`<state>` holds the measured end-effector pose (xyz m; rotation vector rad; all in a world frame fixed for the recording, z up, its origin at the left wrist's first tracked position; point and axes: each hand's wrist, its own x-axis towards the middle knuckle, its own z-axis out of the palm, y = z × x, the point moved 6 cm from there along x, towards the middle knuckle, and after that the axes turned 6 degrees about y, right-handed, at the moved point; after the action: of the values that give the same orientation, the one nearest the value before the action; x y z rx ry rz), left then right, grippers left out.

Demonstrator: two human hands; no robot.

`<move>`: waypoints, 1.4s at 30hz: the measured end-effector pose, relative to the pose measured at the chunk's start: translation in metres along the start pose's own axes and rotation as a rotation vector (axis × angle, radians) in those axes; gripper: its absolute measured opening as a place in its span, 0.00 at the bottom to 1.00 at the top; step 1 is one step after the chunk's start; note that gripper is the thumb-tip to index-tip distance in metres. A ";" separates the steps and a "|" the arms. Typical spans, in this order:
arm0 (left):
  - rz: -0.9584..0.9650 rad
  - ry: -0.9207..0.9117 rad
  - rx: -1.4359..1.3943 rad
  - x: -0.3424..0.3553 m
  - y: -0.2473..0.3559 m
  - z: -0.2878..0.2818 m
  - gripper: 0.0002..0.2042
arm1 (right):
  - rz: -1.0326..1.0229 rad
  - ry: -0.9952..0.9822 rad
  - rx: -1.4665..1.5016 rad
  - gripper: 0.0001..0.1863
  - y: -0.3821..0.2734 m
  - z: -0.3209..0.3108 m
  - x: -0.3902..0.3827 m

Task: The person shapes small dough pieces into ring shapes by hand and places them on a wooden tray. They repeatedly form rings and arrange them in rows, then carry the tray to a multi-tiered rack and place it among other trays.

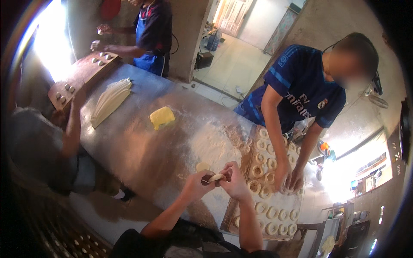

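Note:
Both of my hands are raised over the near edge of the metal table, in front of my body. Between them is a small pale ring of dough (217, 177). My left hand (198, 185) pinches its left end, and my right hand (235, 182) grips its right end, fingers curled in. Just beyond my left fingers, a small flat piece of dough (202, 166) lies on the floured tabletop. To the right of my right hand is a floured tray (280, 201) with several dough rings (272, 212) in rows.
A co-worker in a blue shirt (303, 88) reaches both hands (289, 178) onto the tray. Farther left on the table (129, 146) sit a yellow lump (162, 117) and a long folded dough sheet (111, 102). Two more people work around a board (84, 74) with several dough balls.

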<state>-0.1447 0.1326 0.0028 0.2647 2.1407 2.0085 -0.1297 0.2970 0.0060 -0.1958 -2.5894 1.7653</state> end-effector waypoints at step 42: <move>0.251 -0.261 0.198 -0.045 0.052 0.382 0.08 | -0.281 0.349 0.878 0.28 0.116 -0.280 -0.185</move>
<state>-0.0010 0.4924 0.0322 0.8151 2.2249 1.7585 0.0856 0.5792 0.0145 -0.1029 -1.3616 2.2765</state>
